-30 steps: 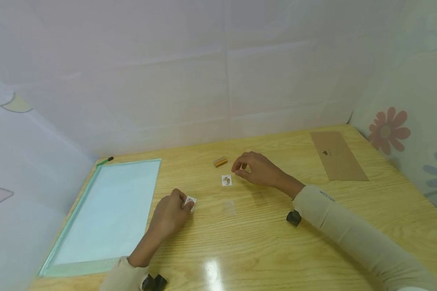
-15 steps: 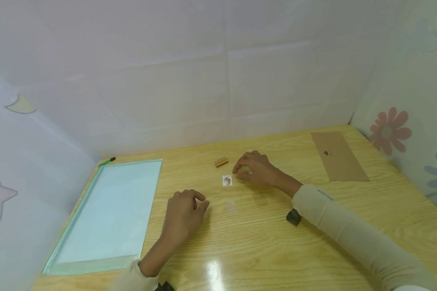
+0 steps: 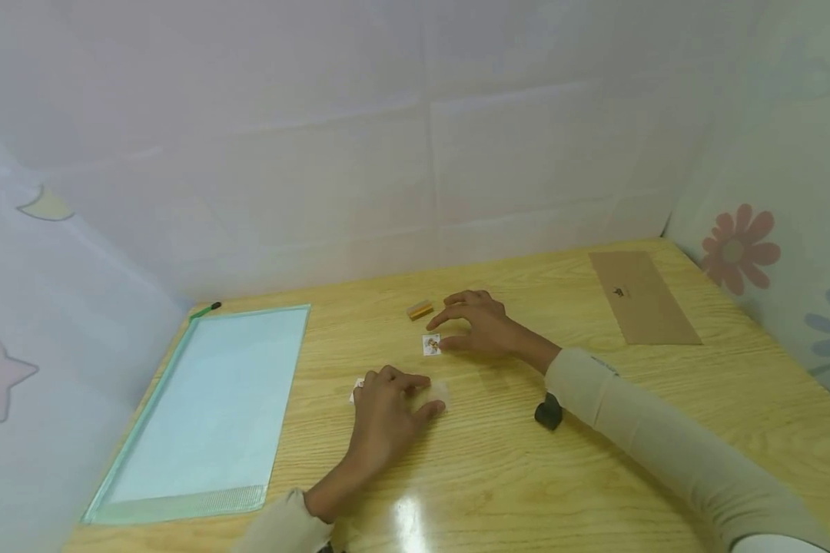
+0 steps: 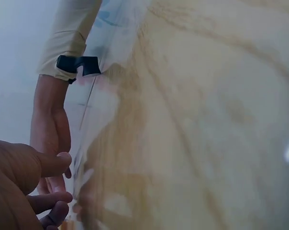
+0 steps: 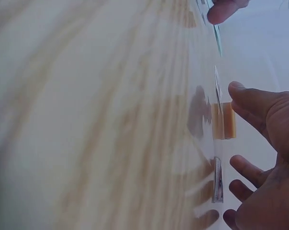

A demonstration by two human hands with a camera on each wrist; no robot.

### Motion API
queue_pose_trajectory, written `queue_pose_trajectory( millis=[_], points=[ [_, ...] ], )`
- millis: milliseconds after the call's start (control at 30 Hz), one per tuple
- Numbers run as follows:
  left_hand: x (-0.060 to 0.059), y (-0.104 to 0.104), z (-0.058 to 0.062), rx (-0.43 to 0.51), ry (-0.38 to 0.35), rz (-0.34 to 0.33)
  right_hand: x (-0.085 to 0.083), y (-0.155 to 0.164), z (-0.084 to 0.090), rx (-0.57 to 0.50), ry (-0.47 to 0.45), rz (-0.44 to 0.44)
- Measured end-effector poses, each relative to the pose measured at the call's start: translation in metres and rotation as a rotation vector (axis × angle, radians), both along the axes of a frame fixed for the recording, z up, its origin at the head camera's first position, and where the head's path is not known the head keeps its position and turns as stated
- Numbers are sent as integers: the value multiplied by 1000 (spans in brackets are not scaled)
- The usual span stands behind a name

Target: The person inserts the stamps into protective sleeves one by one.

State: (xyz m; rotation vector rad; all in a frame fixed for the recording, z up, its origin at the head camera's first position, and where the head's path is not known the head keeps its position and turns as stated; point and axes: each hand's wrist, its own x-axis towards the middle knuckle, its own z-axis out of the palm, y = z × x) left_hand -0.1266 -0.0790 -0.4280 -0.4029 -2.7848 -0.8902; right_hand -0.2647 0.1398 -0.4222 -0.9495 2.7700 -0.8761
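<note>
My left hand (image 3: 430,393) lies flat on the wooden table (image 3: 498,476), fingers stretched out to the right and holding nothing. A small white card (image 3: 355,390) peeks out beside its knuckles. A faint clear square (image 3: 439,390) lies at its fingertips. My right hand (image 3: 439,334) rests further back with fingers spread, its thumb at the edge of a small picture card (image 3: 429,345). An orange block (image 3: 419,309) sits just beyond. The right wrist view shows that block (image 5: 224,120) and the card edge-on (image 5: 217,179) by the right hand's fingers (image 5: 247,170).
A pale green zip folder (image 3: 207,399) covers the table's left side, with a green pen (image 3: 204,309) at its far corner. A brown envelope (image 3: 642,296) lies at the far right. White screens wall in the table on three sides.
My left hand let go of the small white card, which now lies on the table, and slid to the right with its fingers straightened. My right hand spread its curled fingers and lowered beside the picture card.
</note>
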Motion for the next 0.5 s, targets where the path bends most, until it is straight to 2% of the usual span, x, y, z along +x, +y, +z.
queue_pose_trajectory(
  millis=[267,500],
  points=[
    [-2,3,-6,-46,71,-35,-3,-4,-6,22,-6,-4],
    [-4,3,-9,-47,74,-44,-5,-7,-13,59,10,-25]
  ],
)
